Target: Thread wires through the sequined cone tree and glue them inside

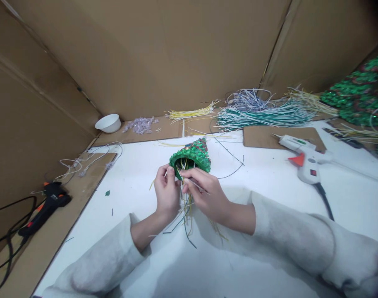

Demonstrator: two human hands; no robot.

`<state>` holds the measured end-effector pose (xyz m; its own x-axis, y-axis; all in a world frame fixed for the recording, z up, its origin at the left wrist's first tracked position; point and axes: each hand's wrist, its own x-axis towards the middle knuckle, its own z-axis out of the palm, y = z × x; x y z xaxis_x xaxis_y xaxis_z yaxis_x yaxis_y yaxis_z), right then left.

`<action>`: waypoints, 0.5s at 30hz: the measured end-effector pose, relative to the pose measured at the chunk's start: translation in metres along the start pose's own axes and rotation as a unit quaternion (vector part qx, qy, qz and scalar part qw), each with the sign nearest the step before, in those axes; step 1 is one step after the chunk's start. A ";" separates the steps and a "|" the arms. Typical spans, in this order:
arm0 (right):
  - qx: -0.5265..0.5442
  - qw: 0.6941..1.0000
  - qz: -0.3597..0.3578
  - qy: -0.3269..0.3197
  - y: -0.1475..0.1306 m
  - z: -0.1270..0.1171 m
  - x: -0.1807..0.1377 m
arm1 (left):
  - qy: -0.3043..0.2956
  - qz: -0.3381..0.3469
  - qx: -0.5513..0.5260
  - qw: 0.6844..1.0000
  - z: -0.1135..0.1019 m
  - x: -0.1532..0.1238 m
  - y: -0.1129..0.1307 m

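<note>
A hollow green cone, sequined with red specks and shaped like a small Christmas tree, lies tilted with its open base toward me. My left hand grips the left rim of that base, thumb on the edge. At the opening, my right hand is closed, its thumb and fingers pinched on thin wires. A bunch of yellow, white and dark green wires hangs out of the cone below my fingers. Which strands are in the pinch is hard to make out.
A white glue gun lies right, a black one left. Along the back are a white bowl, clear beads, yellow wires and green-white wires. Larger sequined green trees stand far right. Cardboard walls surround the table.
</note>
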<state>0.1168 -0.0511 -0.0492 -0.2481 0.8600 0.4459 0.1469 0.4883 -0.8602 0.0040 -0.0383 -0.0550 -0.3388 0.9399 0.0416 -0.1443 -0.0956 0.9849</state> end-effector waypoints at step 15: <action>-0.055 0.998 -0.017 -0.038 -0.001 -0.003 0.005 | -0.007 -0.023 -0.016 1.000 0.000 -0.001 -0.002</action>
<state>0.1186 -0.0469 -0.0452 -0.3267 0.8310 0.4502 0.2407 0.5338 -0.8106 0.0048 -0.0392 -0.0572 -0.3180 0.9481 -0.0019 -0.1891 -0.0614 0.9800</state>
